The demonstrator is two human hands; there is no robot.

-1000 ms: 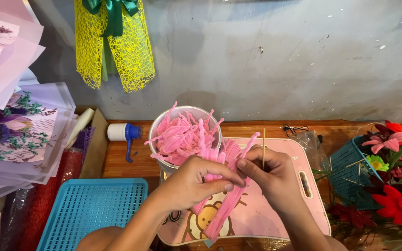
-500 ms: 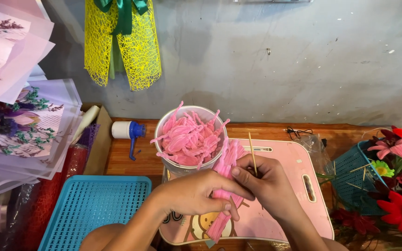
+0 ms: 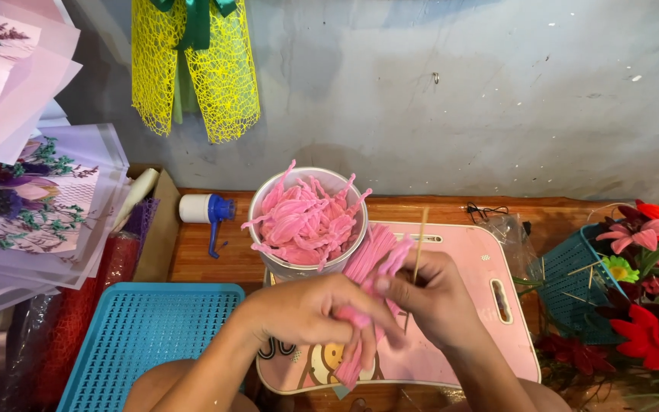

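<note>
The left hand and right hand both pinch soft, light, bendy pink fuzzy wires near their middle, with a thin stiff wooden stick pointing to 12 o'clock.

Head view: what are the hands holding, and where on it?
Both hands, left hand and right hand, pinch a bundle of pink strips around its middle; right fingers also grip a thin wooden stick low down.

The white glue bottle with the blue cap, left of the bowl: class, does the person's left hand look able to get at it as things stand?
Probably yes, once freed. The glue bottle lies in the open on the wooden table, nothing over it. But the left hand is pinching pink pipe cleaners together with the right hand.
</note>
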